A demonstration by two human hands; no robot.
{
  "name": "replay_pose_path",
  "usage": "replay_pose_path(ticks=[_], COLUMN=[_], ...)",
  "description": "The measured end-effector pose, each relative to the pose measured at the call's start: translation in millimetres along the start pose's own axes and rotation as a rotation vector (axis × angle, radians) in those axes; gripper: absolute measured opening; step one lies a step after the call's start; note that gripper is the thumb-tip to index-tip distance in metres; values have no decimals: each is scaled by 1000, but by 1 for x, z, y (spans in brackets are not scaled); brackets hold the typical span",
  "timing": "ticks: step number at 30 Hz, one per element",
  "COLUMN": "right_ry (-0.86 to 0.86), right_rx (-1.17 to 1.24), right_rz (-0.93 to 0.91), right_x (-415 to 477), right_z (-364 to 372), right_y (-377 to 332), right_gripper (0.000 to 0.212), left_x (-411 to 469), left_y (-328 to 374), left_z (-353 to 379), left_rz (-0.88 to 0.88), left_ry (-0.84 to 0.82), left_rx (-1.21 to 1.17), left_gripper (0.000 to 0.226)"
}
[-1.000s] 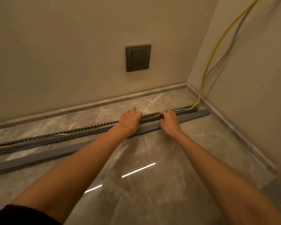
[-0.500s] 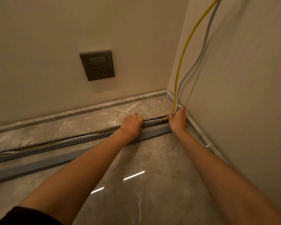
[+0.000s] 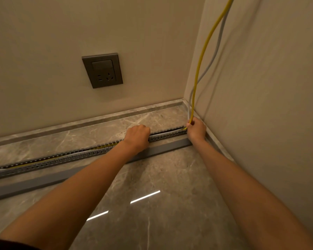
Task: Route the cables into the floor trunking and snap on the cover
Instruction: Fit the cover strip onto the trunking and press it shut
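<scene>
Running along the floor [image 3: 152, 222] toward its right corner, the slotted trunking [image 3: 65, 157] is pressed by the left hand [image 3: 137, 137], curled shut upon it. The yellow cable [image 3: 200, 64] and grey cable [image 3: 216, 49] are pinched by the right hand [image 3: 197, 129] at the trunking's end. The cover [image 3: 34, 183] is laid just beside the trunking.
</scene>
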State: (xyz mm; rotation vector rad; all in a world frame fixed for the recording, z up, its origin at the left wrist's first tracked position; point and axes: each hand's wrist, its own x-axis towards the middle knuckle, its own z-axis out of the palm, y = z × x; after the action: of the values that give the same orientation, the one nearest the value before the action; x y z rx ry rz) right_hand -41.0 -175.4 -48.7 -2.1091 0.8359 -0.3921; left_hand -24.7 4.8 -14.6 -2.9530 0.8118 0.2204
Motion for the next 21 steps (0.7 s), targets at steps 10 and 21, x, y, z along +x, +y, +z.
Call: replay_pose_path(ticks=[10, 21], right_ry=[-95, -519], right_rx=[-38, -314], right_rz=[-9, -320], right_x=[-5, -22], right_z=[-15, -56], right_y=[0, 17], right_gripper=[36, 24], left_x=[-10, -35], left_y=[-1, -3], left_z=[9, 13], left_rz=[18, 391], left_ry=[14, 160], left_rx=[-47, 63], left_gripper=[33, 47])
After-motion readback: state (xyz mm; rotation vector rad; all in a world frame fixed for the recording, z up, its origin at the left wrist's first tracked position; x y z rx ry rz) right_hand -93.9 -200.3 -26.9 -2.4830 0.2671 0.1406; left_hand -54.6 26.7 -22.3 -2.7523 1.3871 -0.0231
